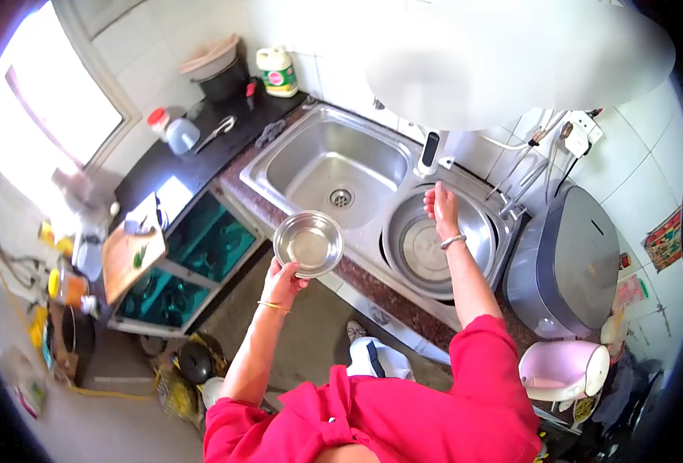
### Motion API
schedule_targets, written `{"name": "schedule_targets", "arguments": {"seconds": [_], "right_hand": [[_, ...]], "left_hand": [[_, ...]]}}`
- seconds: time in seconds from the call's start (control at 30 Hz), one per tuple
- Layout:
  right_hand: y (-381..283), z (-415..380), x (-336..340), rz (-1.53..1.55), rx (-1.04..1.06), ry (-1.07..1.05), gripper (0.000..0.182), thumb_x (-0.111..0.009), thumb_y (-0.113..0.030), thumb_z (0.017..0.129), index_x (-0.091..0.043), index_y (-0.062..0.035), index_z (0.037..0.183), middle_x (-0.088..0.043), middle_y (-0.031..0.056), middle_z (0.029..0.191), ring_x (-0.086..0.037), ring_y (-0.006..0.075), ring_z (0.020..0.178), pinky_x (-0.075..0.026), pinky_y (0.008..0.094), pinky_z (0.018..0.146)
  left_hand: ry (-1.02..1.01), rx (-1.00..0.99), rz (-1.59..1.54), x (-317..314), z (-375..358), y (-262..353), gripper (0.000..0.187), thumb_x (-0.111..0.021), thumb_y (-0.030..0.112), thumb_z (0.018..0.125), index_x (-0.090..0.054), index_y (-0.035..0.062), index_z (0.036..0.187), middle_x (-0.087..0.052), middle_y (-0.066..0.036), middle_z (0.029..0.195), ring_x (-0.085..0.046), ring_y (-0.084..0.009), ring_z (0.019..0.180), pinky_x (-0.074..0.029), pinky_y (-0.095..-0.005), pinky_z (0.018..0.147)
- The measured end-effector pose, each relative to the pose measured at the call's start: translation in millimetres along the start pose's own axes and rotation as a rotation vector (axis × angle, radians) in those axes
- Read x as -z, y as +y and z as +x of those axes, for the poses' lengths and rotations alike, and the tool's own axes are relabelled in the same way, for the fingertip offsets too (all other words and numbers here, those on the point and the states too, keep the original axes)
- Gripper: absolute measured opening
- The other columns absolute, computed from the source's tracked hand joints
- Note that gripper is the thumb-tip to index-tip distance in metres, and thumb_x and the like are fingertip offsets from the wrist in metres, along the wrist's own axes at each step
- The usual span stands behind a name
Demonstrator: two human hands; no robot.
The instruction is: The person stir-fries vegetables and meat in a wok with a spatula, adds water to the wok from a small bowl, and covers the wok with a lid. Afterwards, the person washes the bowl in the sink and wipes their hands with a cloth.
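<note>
My left hand [284, 285] grips the rim of a round, shiny steel bowl [308, 243], thumb inside the edge, in front of the sink counter. The bowl looks empty but for light reflections. My right hand [443, 212], wearing a bangle, reaches over a wide steel basin [465, 270] set in the right-hand round sink. Its fingers point toward the tap, partly bent, and nothing shows in them. Just beyond that hand stands the tap [429, 153], white with a black front. To the left lies the rectangular steel sink bowl [280, 174] with its drain showing.
A grey rounded appliance [569, 262] and a pink-and-white container [561, 370] stand at the right. On the left counter are a jar with a red lid [178, 133], tongs [216, 133], a cutting board [118, 266] and a white jug-like bottle [277, 73]. A white cylinder [519, 62] hangs above.
</note>
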State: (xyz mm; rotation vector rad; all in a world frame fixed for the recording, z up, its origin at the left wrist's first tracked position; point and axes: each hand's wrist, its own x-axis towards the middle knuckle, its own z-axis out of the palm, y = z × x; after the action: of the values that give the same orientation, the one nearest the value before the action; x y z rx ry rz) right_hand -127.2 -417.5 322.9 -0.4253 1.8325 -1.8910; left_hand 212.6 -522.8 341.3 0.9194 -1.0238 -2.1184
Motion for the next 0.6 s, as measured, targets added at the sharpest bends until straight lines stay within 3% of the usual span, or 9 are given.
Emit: {"name": "schedule_targets", "arguments": {"seconds": [0.03, 0.13, 0.2, 0.4, 0.47, 0.53, 0.6], "right_hand": [[-1.2, 19.4, -2.4, 0.038, -0.017, 0.042, 0.043, -0.038, -0.040, 0.083, -0.050, -0.0042, 0.063, -0.049, 0.0025, 0.051, -0.044, 0.0086, 0.039, -0.033, 0.0203, 0.033], [10.0, 66.3, -0.7, 0.100, -0.110, 0.148, 0.043, -0.037, -0.039, 0.084, -0.050, -0.0048, 0.063, -0.047, 0.0020, 0.050, -0.043, 0.0086, 0.039, -0.032, 0.0201, 0.033], [16.1, 92.2, 3.6, 0.246, -0.038, 0.161, 0.036, -0.040, -0.037, 0.085, -0.050, -0.0070, 0.067, -0.047, -0.0003, 0.053, -0.042, 0.0073, 0.040, -0.031, 0.0195, 0.032], [-4.7, 128.2, 15.6, 0.216, 0.065, 0.164, 0.031, -0.042, -0.033, 0.084, -0.053, -0.0047, 0.077, -0.050, 0.0007, 0.059, -0.046, 0.0088, 0.050, -0.036, 0.0203, 0.042], [-21.3, 127.8, 9.7, 0.434, -0.010, 0.129, 0.029, -0.042, -0.029, 0.083, -0.052, -0.0040, 0.073, -0.048, -0.0002, 0.057, -0.045, 0.0081, 0.048, -0.036, 0.0221, 0.043], [-16.4, 125.0, 17.8, 0.065, 0.072, 0.036, 0.022, -0.048, -0.027, 0.080, -0.049, -0.0045, 0.078, -0.049, 0.0003, 0.061, -0.046, 0.0082, 0.050, -0.039, 0.0242, 0.044], [-9.7, 102.8, -4.6, -0.095, 0.073, 0.055, 0.024, -0.051, -0.029, 0.079, -0.048, -0.0055, 0.076, -0.048, 0.0003, 0.059, -0.046, 0.0084, 0.050, -0.041, 0.0236, 0.043]], "left_hand": [[-0.029, 0.001, 0.006, -9.0, 19.2, 5.7, 0.026, -0.048, 0.006, 0.077, -0.038, 0.0069, 0.101, -0.053, -0.006, 0.078, -0.052, -0.0117, 0.054, -0.044, -0.0204, 0.043], [-0.034, 0.030, 0.021, -30.3, 68.0, 11.8, 0.025, -0.048, 0.006, 0.077, -0.039, 0.0072, 0.100, -0.053, -0.006, 0.077, -0.052, -0.0117, 0.055, -0.043, -0.0209, 0.042], [-0.106, 0.077, 0.059, -42.0, 98.4, 10.7, 0.025, -0.049, 0.006, 0.077, -0.039, 0.0073, 0.100, -0.053, -0.005, 0.077, -0.052, -0.0115, 0.055, -0.043, -0.0210, 0.042], [-0.157, 0.211, 0.042, -74.4, 180.3, -7.7, 0.020, -0.049, 0.008, 0.077, -0.041, 0.0069, 0.095, -0.054, -0.006, 0.074, -0.054, -0.0134, 0.056, -0.045, -0.0225, 0.044], [-0.191, 0.267, 0.038, -78.7, 201.9, -19.0, 0.019, -0.049, 0.008, 0.077, -0.042, 0.0069, 0.094, -0.054, -0.006, 0.072, -0.055, -0.0141, 0.056, -0.045, -0.0235, 0.045], [-0.179, 0.356, -0.032, -85.7, 222.3, -25.4, 0.015, -0.049, 0.008, 0.077, -0.044, 0.0057, 0.091, -0.054, -0.005, 0.068, -0.055, -0.0152, 0.056, -0.046, -0.0261, 0.047], [-0.172, 0.381, -0.043, -87.0, 235.9, -36.3, 0.012, -0.048, 0.009, 0.078, -0.046, 0.0044, 0.088, -0.054, -0.006, 0.065, -0.054, -0.0169, 0.055, -0.047, -0.0278, 0.050]]}}
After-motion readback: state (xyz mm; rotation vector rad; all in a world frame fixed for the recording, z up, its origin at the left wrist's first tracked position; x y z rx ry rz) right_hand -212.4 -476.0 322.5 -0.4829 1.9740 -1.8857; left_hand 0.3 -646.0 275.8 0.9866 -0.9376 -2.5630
